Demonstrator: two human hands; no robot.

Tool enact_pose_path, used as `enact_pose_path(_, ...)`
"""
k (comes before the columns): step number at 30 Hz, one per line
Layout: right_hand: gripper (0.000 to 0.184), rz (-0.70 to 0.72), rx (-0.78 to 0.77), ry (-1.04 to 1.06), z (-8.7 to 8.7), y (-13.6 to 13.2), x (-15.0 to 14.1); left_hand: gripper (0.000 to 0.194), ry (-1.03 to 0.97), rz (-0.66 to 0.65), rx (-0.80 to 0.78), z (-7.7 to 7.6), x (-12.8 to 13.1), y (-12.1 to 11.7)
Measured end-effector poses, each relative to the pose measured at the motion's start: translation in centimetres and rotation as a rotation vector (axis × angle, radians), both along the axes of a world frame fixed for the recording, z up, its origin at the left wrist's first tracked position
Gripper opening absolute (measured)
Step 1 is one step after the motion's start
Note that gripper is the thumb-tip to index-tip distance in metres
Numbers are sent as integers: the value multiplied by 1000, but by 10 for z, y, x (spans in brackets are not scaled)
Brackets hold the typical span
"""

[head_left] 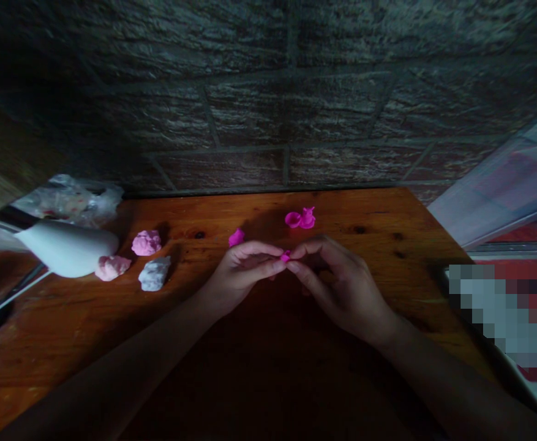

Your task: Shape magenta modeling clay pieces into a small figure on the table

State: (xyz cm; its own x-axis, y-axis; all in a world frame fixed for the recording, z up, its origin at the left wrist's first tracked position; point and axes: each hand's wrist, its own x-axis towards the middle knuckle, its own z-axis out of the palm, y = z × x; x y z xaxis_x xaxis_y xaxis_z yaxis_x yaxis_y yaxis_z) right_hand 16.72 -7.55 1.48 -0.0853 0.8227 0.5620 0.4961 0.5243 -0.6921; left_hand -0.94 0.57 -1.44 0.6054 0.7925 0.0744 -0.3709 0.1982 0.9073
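Note:
Between the fingertips of both hands is a small piece of bright pink modelling clay (285, 256). My left hand (246, 269) pinches it from the left with thumb and forefinger. From the other side, my right hand (341, 282) pinches the same piece, its fingertips nearly meeting the left ones. Just behind my left hand lies a loose pink clay lump (236, 237), partly hidden by the fingers. Farther back sit a small pink clay bowl (292, 220) and, touching it, a shaped pink clay figure (308, 217) with thin bits sticking up.
On the left of the wooden table (195, 211) are a pink clay lump (146, 242), a paler pink lump (112, 267) and a whitish lump (155, 274). Beside them is a white rounded object (70, 245) with a cable. Crumpled clear plastic (73, 199) lies behind. A brick-patterned wall (250, 110) borders the back.

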Motion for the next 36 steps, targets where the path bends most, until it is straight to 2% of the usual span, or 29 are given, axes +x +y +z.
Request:
enact_pose_path(28,2,22,-29,-12,1,-2,0,17,-20,-20,-16,2,1,-2)
enact_pose_path(36,2,-2,-98,139,0,-2,0,16,-26,-41,-57,5,1,-2)
